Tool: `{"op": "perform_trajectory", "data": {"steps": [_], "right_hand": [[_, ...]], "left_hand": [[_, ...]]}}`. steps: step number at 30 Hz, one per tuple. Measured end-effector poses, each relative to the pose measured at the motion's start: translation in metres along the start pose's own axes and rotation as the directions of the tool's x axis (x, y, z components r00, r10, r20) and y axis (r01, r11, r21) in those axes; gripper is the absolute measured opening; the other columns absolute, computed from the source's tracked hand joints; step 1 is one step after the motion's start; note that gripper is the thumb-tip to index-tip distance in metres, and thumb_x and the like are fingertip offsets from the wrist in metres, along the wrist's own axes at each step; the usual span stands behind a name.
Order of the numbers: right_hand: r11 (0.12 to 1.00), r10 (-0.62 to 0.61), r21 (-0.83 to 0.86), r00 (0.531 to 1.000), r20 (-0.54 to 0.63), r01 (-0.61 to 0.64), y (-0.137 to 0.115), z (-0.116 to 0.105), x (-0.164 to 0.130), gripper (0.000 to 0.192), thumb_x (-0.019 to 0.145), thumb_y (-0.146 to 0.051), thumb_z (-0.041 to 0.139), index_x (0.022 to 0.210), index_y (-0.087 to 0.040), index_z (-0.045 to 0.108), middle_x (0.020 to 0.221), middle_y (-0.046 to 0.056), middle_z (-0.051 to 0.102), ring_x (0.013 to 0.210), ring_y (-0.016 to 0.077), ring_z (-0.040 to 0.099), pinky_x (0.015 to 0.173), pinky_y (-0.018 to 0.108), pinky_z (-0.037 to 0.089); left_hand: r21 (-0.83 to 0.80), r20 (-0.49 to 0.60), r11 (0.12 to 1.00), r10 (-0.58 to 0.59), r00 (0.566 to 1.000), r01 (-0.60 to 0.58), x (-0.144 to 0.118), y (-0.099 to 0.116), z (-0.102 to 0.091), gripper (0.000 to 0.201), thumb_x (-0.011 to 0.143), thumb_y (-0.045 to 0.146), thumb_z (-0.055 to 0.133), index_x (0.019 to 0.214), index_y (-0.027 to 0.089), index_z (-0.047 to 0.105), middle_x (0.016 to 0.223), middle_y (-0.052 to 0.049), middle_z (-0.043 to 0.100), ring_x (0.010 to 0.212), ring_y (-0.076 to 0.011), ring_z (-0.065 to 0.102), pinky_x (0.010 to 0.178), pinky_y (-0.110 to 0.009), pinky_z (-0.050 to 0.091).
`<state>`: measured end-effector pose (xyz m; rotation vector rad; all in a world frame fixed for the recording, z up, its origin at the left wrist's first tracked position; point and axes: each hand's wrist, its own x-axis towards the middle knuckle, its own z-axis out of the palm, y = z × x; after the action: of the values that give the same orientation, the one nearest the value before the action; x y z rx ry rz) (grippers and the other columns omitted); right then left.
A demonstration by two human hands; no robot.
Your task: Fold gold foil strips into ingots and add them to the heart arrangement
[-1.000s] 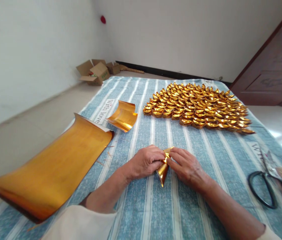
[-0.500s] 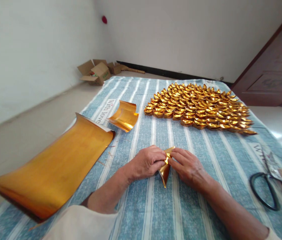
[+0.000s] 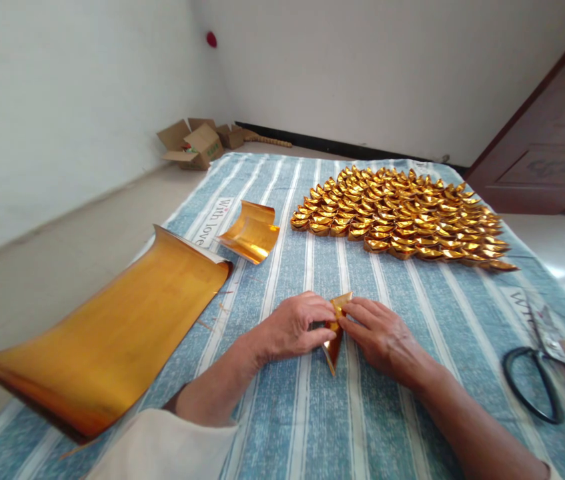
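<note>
Striped cloth (image 3: 282,280) open mid-front, left hand (image 3: 292,328) and right hand (image 3: 379,337) — both pinching gold paper fold (image 3: 335,333).

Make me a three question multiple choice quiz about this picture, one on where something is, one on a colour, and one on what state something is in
1. Where do the scissors lie?
A. At the cloth's right edge
B. Among the folded gold pieces
C. On the large gold sheet

2. What colour is the striped cloth?
A. Red and black
B. Blue and white
C. Green and yellow

3. How is the small gold paper held?
A. Lying flat, untouched
B. Pinched between both hands
C. Clamped in the scissors

Answers: 1 A, the black handles sit far right, apart from the folded gold pieces and the large gold sheet. 2 B, blue bands with white stripes. 3 B, the left hand and right hand both grip it.
</note>
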<state>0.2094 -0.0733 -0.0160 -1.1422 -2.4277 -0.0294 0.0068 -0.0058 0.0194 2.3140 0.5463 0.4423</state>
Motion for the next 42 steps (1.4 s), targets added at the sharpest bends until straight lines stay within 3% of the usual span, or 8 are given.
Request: {"op": "perform_trajectory", "data": {"steps": [3,10,24,34,38,42], "right_hand": [[1.000,0.023,0.011,1.000,0.009,-0.023,0.000,0.000,0.000,0.025,0.094,-0.013,0.043,0.109,-0.017,0.062,0.106,0.009,0.064,0.106,0.0229,0.056,0.087,0.039,0.051],[0.997,0.051,0.058,0.999,-0.016,-0.050,-0.002,-0.002,0.002,0.023,0.094,-0.014,0.043,0.103,-0.017,0.064,0.101,0.009,0.065,0.102,0.0227,0.058,0.084,0.038,0.052],[0.991,0.065,0.113,0.998,0.010,-0.065,-0.002,-0.006,0.001,0.021,0.092,-0.017,0.047,0.102,-0.020,0.065,0.104,0.008,0.065,0.102,0.0209,0.058,0.083,0.036,0.050],[0.989,0.098,0.115,0.994,-0.057,-0.091,-0.001,0.001,0.002,0.020,0.092,-0.015,0.046,0.091,-0.019,0.066,0.105,0.008,0.065,0.100,0.0213,0.058,0.084,0.039,0.051],[0.981,0.152,0.137,0.984,-0.097,-0.138,0.002,0.003,0.002,0.018,0.090,-0.018,0.050,0.100,-0.020,0.065,0.110,0.010,0.063,0.105,0.0232,0.056,0.088,0.042,0.050],[0.982,0.171,0.102,0.981,-0.093,-0.162,0.007,0.005,0.004,0.028,0.088,-0.022,0.053,0.115,-0.018,0.060,0.120,0.013,0.058,0.115,0.0275,0.052,0.093,0.047,0.046]], "left_hand": [[0.051,0.051,0.997,0.048,0.998,-0.051,0.000,-0.004,0.002,0.014,0.081,0.013,0.057,0.090,0.017,0.066,0.095,-0.005,0.069,0.092,-0.0182,0.061,0.087,-0.033,0.045],[0.144,0.057,0.986,0.077,0.995,-0.085,0.000,-0.008,0.007,0.013,0.081,0.010,0.056,0.089,0.016,0.064,0.095,-0.005,0.068,0.094,-0.0181,0.061,0.087,-0.034,0.046],[0.154,0.034,0.986,0.058,0.998,-0.063,0.000,-0.005,0.008,0.011,0.079,0.009,0.058,0.084,0.015,0.065,0.098,-0.005,0.069,0.095,-0.0175,0.061,0.087,-0.032,0.047],[0.180,-0.002,0.982,0.054,0.999,-0.053,0.000,-0.002,0.009,0.011,0.076,0.017,0.066,0.087,0.013,0.065,0.102,-0.009,0.067,0.098,-0.0206,0.060,0.091,-0.036,0.046],[0.196,0.010,0.980,0.031,0.999,-0.032,0.000,0.000,0.009,0.007,0.077,0.014,0.063,0.084,0.015,0.063,0.104,-0.008,0.066,0.101,-0.0206,0.059,0.091,-0.035,0.045],[0.191,0.011,0.981,0.017,1.000,-0.019,0.001,0.001,0.010,0.006,0.076,0.012,0.061,0.081,0.016,0.062,0.103,-0.007,0.065,0.099,-0.0198,0.059,0.089,-0.035,0.045]]}}
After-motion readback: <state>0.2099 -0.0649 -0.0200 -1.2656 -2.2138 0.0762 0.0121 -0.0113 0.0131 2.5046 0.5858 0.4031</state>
